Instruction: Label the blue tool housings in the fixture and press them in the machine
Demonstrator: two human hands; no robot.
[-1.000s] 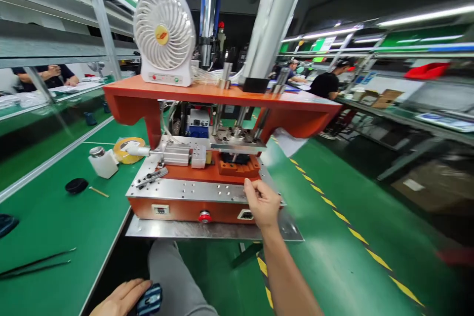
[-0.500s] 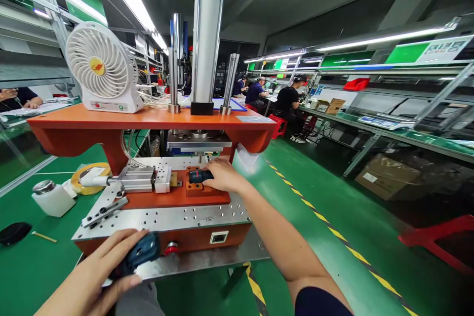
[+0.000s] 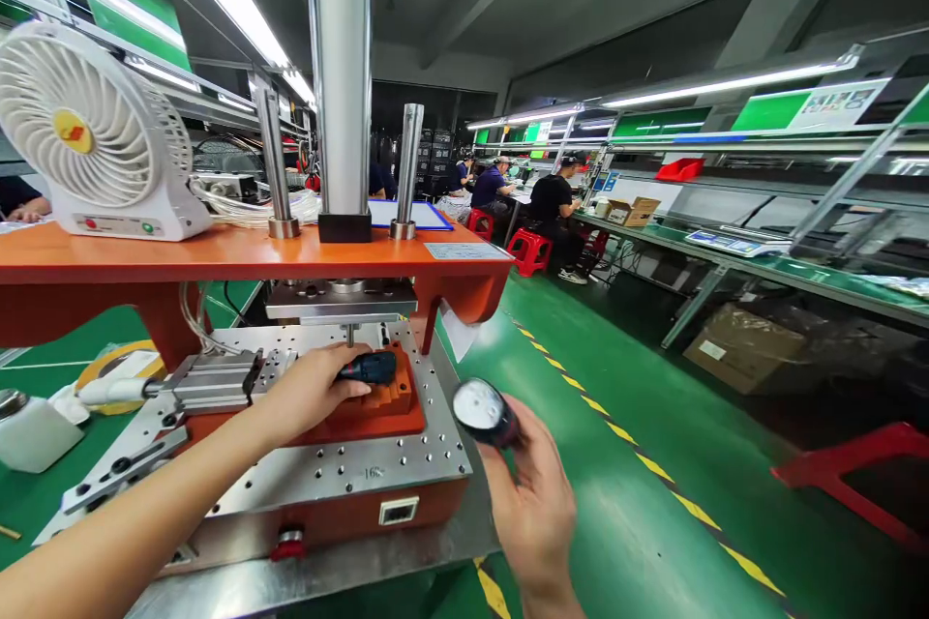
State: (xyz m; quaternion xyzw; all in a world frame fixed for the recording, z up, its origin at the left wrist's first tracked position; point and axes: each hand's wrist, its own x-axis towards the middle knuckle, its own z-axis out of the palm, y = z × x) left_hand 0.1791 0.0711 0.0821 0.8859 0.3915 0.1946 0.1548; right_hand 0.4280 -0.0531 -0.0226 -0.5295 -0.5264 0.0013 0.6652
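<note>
Head view, looking forward and down. Hands well apart, each closed on something.

Left hand (image 3: pixel 312 392) reaching over the press bed, fingers (image 3: pixel 340 369) wrapped around the near end of a dark blue handheld device (image 3: pixel 374 368). Device lying on a stepped orange nest (image 3: pixel 396 403), directly under a thin steel pin (image 3: pixel 349 336) and the press head (image 3: pixel 341 300).

Right hand (image 3: pixel 533 508) off to the right of the machine, raised above the green floor, holding a round dark object with a white face (image 3: pixel 480 409). Exact kind of object impossible to tell from this view.

Just behind the left hand, a silver pneumatic slide (image 3: pixel 210 382) on a perforated steel base plate (image 3: pixel 341 474). Below that hand, a red stop button (image 3: pixel 288 544) on the orange machine front. Above both hands, an orange top plate (image 3: pixel 218 251) carrying a large silver cylinder (image 3: pixel 341 87) and a white desk fan (image 3: pixel 79 131).

Farther left of the left hand, a white bottle (image 3: pixel 33 433) and a yellow tape roll (image 3: pixel 116 375) on a green bench. Far beyond the right hand, a seated person in a black shirt (image 3: pixel 552 203) beside red stools (image 3: pixel 529 251), and a cardboard box (image 3: pixel 744 348) on the floor.
</note>
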